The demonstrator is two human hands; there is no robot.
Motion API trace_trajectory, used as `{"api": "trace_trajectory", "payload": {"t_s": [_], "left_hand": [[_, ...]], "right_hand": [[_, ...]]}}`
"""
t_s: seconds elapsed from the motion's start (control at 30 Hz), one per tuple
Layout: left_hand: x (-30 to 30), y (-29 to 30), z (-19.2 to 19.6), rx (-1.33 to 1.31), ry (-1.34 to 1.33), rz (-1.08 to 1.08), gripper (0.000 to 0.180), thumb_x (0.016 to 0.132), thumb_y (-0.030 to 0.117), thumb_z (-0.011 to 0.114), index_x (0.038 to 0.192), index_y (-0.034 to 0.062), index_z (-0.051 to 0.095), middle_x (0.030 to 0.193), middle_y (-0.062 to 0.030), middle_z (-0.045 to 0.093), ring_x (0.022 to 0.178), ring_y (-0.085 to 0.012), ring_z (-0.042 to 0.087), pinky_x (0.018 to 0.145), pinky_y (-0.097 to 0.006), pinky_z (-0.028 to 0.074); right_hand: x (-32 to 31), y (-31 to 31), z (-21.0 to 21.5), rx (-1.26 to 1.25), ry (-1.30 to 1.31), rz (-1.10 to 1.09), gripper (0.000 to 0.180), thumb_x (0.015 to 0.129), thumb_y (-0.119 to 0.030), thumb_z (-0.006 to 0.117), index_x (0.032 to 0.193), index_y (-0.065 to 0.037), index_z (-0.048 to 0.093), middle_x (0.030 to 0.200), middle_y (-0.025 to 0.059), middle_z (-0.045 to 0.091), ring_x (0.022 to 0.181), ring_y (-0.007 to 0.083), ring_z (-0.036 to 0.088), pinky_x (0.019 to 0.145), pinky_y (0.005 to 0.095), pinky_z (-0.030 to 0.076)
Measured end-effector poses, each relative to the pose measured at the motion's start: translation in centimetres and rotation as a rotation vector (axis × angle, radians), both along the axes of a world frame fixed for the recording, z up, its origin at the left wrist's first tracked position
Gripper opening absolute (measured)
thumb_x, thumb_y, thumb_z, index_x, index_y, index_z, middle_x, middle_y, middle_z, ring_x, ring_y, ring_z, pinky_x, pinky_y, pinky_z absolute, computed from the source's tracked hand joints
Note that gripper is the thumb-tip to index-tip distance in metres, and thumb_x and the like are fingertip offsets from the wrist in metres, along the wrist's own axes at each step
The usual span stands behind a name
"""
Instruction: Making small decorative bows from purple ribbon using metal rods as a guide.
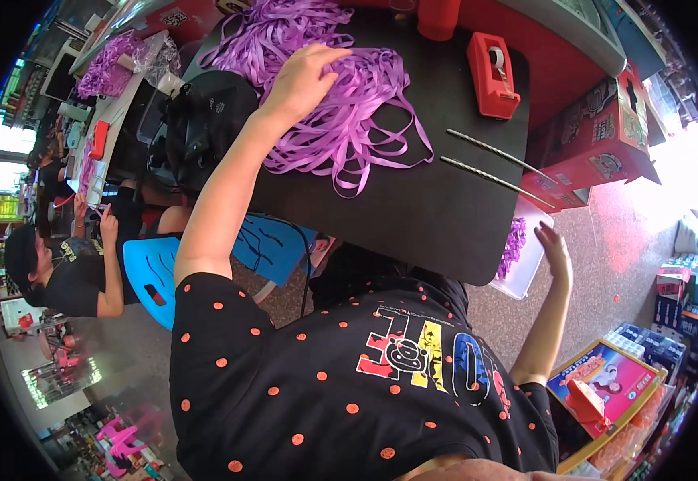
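Note:
A big loose heap of purple ribbon [365, 96] lies across the far part of the dark table [413, 216]. My left hand [305, 84] rests over the heap, thumb and fingers apart, with nothing visibly gripped. Off the table's right edge, my right hand [555, 250] hangs in the air with its fingers spread and nothing in them. Beside it, lower down, a whitish translucent bin [528, 276] holds small purple ribbon pieces [513, 248]. Two thin twisted metal rods [497, 183] stick out side by side over the right edge, between the heap and my right hand.
A red tape dispenser [493, 76] stands at the table's far right, near a red cylindrical container [439, 18]. A black bag [204, 120] sits left of the heap. Red cartons [597, 132] stand to the right. At left, another person [76, 264] sits near a blue chair [150, 272].

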State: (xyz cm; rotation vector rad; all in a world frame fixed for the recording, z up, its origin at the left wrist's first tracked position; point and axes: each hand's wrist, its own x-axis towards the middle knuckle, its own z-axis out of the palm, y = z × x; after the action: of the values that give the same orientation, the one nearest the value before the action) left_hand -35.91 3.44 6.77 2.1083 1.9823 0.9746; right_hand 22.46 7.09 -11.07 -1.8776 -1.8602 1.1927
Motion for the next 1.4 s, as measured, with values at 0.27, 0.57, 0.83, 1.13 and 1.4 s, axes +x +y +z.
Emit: {"api": "trace_trajectory", "payload": {"t_s": [0.27,0.57,0.83,1.13,1.4], "left_hand": [[-1.6,1.2,0.6,0.148,-0.092,0.039,0.015,0.079,0.011,0.066,0.093,0.0080,0.072,0.094,-0.0089,0.068,0.084,-0.0213,0.064,0.076,-0.029,0.049],[-3.1,-2.6,9.2,0.273,-0.747,0.016,0.016,0.088,0.005,0.062,0.102,-0.0011,0.068,0.088,-0.0064,0.068,0.081,-0.0129,0.066,0.075,-0.022,0.050],[-1.3,-4.5,15.1,0.469,-0.724,-0.101,0.017,0.089,0.006,0.061,0.104,-0.0017,0.067,0.080,-0.0041,0.065,0.072,-0.0108,0.061,0.068,-0.022,0.049],[2.3,-5.7,13.6,0.305,-0.727,-0.179,0.017,0.091,0.004,0.058,0.104,-0.0029,0.066,0.085,-0.0054,0.065,0.072,-0.0094,0.060,0.069,-0.022,0.048],[5.5,-3.9,10.7,0.134,-0.774,-0.240,0.016,0.089,0.005,0.061,0.101,-0.0023,0.068,0.085,-0.0046,0.066,0.072,-0.0098,0.060,0.068,-0.020,0.047]], "right_hand": [[1.4,-15.4,-7.6,-0.351,0.432,-0.616,0.042,0.089,-0.033,0.062,0.123,-0.010,0.058,0.110,0.0034,0.067,0.093,0.0128,0.062,0.069,0.0246,0.043],[1.8,-18.9,-9.6,-0.311,0.736,-0.854,0.029,0.091,-0.024,0.061,0.116,-0.010,0.062,0.099,0.0055,0.069,0.077,0.0088,0.061,0.059,0.0203,0.042],[-2.5,-22.5,-8.8,-0.573,0.295,-0.201,0.020,0.087,-0.018,0.060,0.099,-0.003,0.066,0.082,0.0088,0.067,0.069,0.0179,0.065,0.055,0.0339,0.054],[-1.8,-30.9,2.5,-0.365,-0.105,0.116,0.019,0.082,-0.012,0.058,0.091,0.003,0.064,0.077,0.0209,0.066,0.066,0.0263,0.068,0.063,0.0385,0.054],[-5.3,-30.5,0.5,-0.097,0.210,-0.156,0.026,0.082,-0.016,0.067,0.104,-0.002,0.066,0.096,0.0178,0.068,0.089,0.0261,0.067,0.080,0.0338,0.051]]}}
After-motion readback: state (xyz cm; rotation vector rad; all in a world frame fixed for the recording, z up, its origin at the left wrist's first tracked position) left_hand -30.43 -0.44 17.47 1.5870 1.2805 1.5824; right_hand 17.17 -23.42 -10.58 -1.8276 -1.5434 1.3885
